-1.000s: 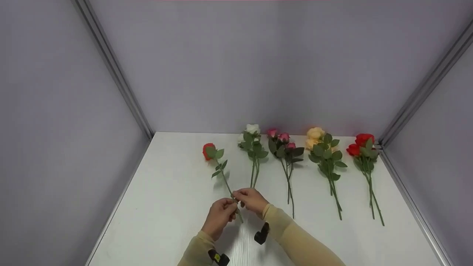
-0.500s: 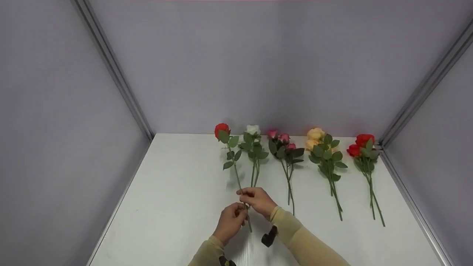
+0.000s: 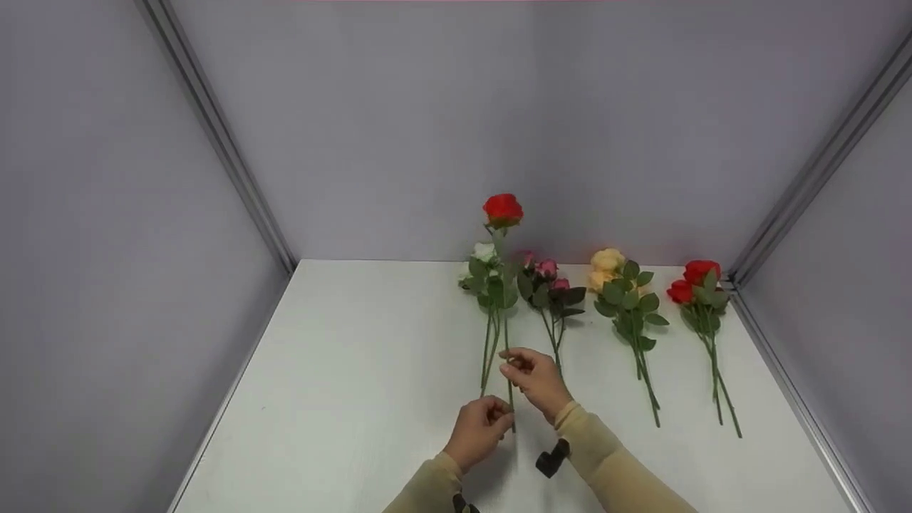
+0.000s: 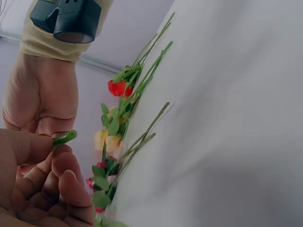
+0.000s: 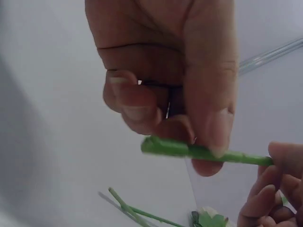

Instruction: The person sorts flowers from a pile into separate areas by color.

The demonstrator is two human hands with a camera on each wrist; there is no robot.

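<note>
A single red rose (image 3: 503, 210) with a long green stem is held up off the table, its bloom in front of the back wall. My left hand (image 3: 479, 431) pinches the stem near its cut end. Higher up the same stem, my right hand (image 3: 536, 377) holds it between thumb and fingers. In the right wrist view the green stem (image 5: 170, 147) runs from the left hand to the right hand at the lower right. White roses (image 3: 484, 252) lie just left of and behind it, partly covered by its leaves. Pink roses (image 3: 547, 268) lie to its right.
Yellow roses (image 3: 608, 259) and a bunch of red roses (image 3: 702, 272) lie farther right on the white table (image 3: 342, 370). Grey walls (image 3: 399, 128) enclose the back and sides. A small black camera (image 3: 552, 458) sits on the right wrist.
Both hands have moved right with the red rose. Its bloom has risen and swung from left of the white roses to above and slightly right of them, and the stem now stands nearly straight.
</note>
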